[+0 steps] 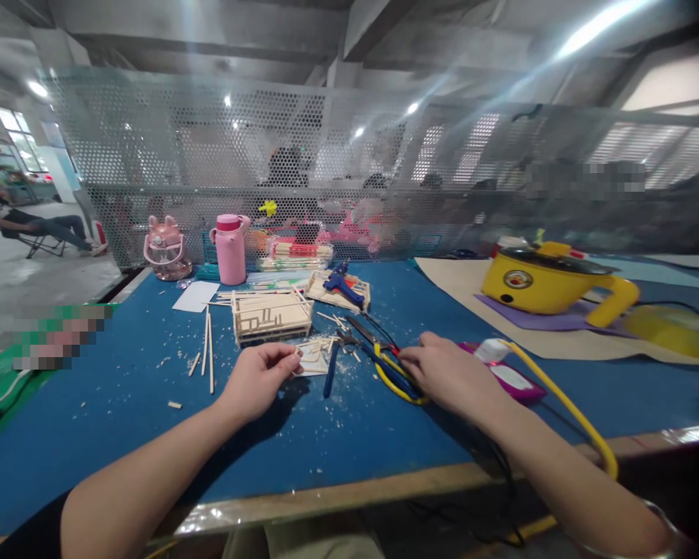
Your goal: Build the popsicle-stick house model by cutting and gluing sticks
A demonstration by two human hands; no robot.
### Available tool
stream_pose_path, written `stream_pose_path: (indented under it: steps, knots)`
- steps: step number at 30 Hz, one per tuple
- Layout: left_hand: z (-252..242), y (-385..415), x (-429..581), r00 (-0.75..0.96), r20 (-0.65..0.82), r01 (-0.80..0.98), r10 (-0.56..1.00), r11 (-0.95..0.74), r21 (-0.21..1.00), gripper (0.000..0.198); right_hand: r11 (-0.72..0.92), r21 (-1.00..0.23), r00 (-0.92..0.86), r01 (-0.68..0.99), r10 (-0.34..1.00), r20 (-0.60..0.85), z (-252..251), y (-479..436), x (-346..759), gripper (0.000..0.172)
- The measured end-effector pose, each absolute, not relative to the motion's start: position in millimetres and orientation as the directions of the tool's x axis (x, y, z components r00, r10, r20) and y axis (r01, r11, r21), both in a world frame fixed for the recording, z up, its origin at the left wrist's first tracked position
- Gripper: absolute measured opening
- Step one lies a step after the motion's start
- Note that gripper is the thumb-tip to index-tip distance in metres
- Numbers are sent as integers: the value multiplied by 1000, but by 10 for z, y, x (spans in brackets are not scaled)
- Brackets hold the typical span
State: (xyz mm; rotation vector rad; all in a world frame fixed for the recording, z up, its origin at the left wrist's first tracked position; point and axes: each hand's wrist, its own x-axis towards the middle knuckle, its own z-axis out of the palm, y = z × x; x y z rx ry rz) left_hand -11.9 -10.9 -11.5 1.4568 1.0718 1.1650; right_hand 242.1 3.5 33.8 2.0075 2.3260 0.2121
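Observation:
My left hand (262, 378) is closed in a pinch, with thumb and forefinger on something small that I cannot make out. Just past those fingertips lies a small white sheet (313, 363) with bits of wooden stick on it. My right hand (446, 374) has its fingers curled at the handles of scissors (393, 382) with yellow and dark blue loops; a red part shows at the fingertips. Between my hands are blue-handled pliers (331, 371). Farther back stands a small frame model of wooden sticks (272, 318), like a railed box.
A blue glue gun (345, 286) rests on another wooden piece behind the model. Loose sticks (208, 349) lie at left. A pink bottle (231, 252) and a clear jug (168, 252) stand at the back. At right are a yellow electric pot (536, 287), a purple power strip (516, 380) and a yellow cord (565, 404).

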Motion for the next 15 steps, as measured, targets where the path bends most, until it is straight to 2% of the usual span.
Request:
stream_pose_path:
  steps: [3,10,12,15]
  knots:
    - [-123,-107,-118,170,154,72,973,-168,983,31,161,73,-165,984,984,60,289,106,2450,26]
    - [-112,-122,-125,184,157,87,970,-175,981,30,151,20,-146,988,978,-150,294,272,2559,30]
    - [-99,-129,-120,180,157,82,971,-174,981,31,147,-17,-148,989,976,-157,321,291,2559,27]
    - [-84,-137,-113,172,163,76,971,-178,981,32,55,-50,-61,997,991,-117,314,317,2566,30]
